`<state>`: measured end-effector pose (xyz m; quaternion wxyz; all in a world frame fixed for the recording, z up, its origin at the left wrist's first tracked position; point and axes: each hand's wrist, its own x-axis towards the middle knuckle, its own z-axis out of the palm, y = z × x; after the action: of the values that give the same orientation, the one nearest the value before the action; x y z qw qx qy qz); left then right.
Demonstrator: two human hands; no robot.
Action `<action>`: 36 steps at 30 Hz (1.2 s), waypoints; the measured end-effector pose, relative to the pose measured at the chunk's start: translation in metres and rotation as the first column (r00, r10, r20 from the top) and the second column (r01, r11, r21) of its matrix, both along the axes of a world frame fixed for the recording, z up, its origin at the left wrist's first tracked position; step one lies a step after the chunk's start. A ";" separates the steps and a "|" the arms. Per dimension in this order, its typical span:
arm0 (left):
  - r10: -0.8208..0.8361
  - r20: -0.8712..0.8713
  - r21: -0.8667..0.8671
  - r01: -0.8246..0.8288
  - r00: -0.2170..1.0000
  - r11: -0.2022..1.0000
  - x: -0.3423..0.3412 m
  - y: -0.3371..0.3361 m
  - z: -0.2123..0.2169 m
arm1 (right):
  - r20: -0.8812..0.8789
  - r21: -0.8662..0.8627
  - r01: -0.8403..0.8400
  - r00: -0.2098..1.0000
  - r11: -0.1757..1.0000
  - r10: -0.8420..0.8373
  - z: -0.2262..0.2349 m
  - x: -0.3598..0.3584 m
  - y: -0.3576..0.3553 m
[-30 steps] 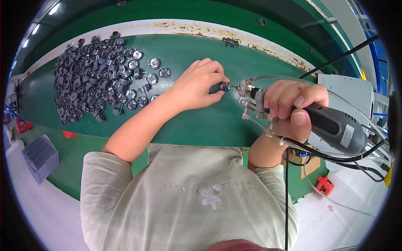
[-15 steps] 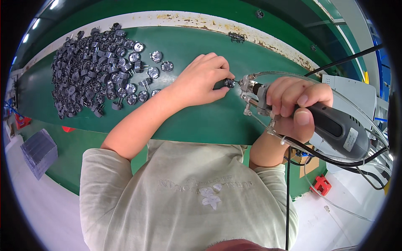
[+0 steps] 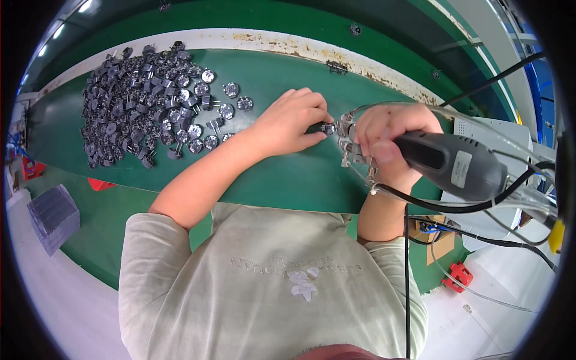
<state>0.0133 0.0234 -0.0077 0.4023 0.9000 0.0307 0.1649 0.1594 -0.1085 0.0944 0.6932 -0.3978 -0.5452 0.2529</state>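
Observation:
My left hand [image 3: 293,125] is closed on a small round black plug part [image 3: 319,128], pinching it on the bench with its shiny face turned right. The fingers hide some of it. My right hand [image 3: 391,144] wraps round the grey and black body of an electric screwdriver [image 3: 477,171], held level. Its metal nose [image 3: 346,133] meets or nearly meets the part's face; whether they touch, I cannot tell. To the left spreads a big heap of similar plug parts [image 3: 129,111], many with metal pins. Several lie loose near my left wrist, such as one part [image 3: 245,103].
The green bench top [image 3: 270,189] has a worn white ledge [image 3: 252,39] along its far side. Black cables [image 3: 444,209] and clear tubing trail from the screwdriver at the right, by a light grey box [image 3: 501,129]. Red pieces [image 3: 459,277] and a dark crate [image 3: 54,219] stand below.
My right hand has brought the screwdriver left and slightly up, its nose now closer against the plug part. My left hand keeps its pinch on the part. The whole view has shifted a little.

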 end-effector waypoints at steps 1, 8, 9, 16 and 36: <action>-0.013 -0.018 0.000 0.013 1.000 1.000 0.000 0.001 -0.001 | -0.006 0.008 -0.028 1.000 1.000 0.028 0.001 0.002 -0.002; -0.006 0.003 -0.041 0.006 1.000 0.999 0.001 0.001 0.001 | 0.014 0.146 -0.078 0.997 0.986 0.077 0.040 0.018 -0.036; -0.019 -0.002 -0.038 0.019 1.000 0.999 0.002 0.001 0.002 | -0.016 0.147 -0.073 0.997 0.986 0.076 0.040 0.016 -0.035; -0.029 -0.010 -0.031 0.029 1.000 0.999 -0.001 0.004 0.000 | -0.189 0.075 0.037 0.982 0.996 -0.023 0.012 -0.001 -0.017; -0.039 -0.026 -0.017 0.039 0.999 0.999 -0.001 0.004 0.001 | -0.153 0.050 0.045 0.988 0.998 -0.037 0.009 -0.011 -0.012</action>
<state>0.0127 0.0275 -0.0067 0.4125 0.8991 0.0198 0.1451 0.1486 -0.1209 0.1033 0.7481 -0.3701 -0.4889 0.2536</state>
